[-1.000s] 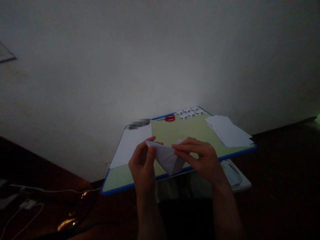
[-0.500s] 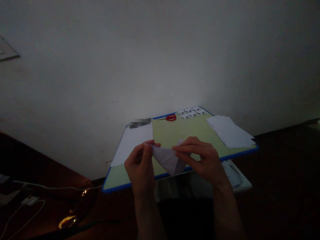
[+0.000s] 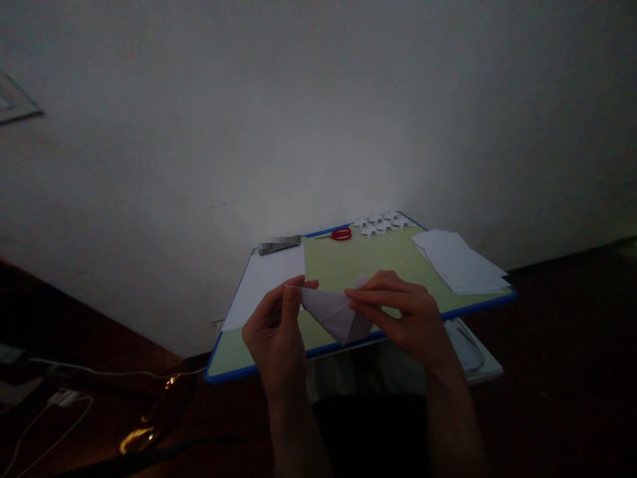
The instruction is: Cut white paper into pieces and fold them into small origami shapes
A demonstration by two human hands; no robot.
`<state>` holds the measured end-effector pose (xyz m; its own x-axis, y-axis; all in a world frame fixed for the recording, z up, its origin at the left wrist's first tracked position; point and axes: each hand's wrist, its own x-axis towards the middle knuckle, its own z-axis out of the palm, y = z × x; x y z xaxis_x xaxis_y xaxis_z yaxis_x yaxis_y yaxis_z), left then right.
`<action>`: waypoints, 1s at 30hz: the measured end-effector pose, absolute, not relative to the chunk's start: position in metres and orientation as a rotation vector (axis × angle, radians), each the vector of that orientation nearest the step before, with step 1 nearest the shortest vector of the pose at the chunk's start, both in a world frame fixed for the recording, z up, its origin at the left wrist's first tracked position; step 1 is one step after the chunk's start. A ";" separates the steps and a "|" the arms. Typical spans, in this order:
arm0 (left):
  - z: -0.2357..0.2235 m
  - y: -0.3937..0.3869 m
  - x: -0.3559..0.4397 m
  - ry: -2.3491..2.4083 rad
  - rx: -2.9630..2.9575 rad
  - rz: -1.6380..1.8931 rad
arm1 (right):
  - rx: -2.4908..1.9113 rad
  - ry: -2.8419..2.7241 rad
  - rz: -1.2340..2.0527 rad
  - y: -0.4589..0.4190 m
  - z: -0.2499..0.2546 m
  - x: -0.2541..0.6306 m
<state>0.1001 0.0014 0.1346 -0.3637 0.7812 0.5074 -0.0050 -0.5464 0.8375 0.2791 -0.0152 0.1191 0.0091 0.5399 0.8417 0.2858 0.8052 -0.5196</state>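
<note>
A folded piece of white paper (image 3: 331, 315) is held in the air between both hands, above the near part of the green table. My left hand (image 3: 279, 325) pinches its left corner between thumb and fingers. My right hand (image 3: 403, 315) grips the upper right edge with thumb and fingertips, covering part of it. The paper hangs to a point at the bottom, with a crease running through it. Its right side is partly hidden behind the right fingers.
The green table (image 3: 343, 262) has a blue rim and stands by a wall. Red-handled scissors (image 3: 341, 234), several folded paper pieces (image 3: 383, 224), a stack of paper (image 3: 458, 262), a white sheet (image 3: 269, 282) and a dark, partly blurred long object (image 3: 279, 245) lie on it.
My left hand has shifted slightly left, drawing the paper's left side straighter. The right hand keeps its pinch with barely any movement.
</note>
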 end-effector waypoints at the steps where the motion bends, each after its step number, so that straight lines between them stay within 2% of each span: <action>1: 0.136 0.001 0.101 1.067 1.342 1.964 | -0.663 -1.589 0.215 -0.015 0.119 0.279; 11: 0.135 -0.008 0.109 1.136 1.414 2.187 | -0.671 -1.586 0.202 -0.023 0.125 0.283; 21: 0.132 -0.001 0.115 0.989 1.288 1.939 | -0.756 -1.494 0.180 -0.028 0.125 0.285; 30: 0.120 0.005 0.123 0.945 1.195 2.048 | -0.755 -1.499 0.241 -0.022 0.120 0.283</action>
<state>0.1230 0.0046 0.1197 -0.4304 0.7630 0.4822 -0.1283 -0.5805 0.8041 0.2832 -0.0223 0.1201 0.0985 0.5839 0.8058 0.3016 0.7542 -0.5833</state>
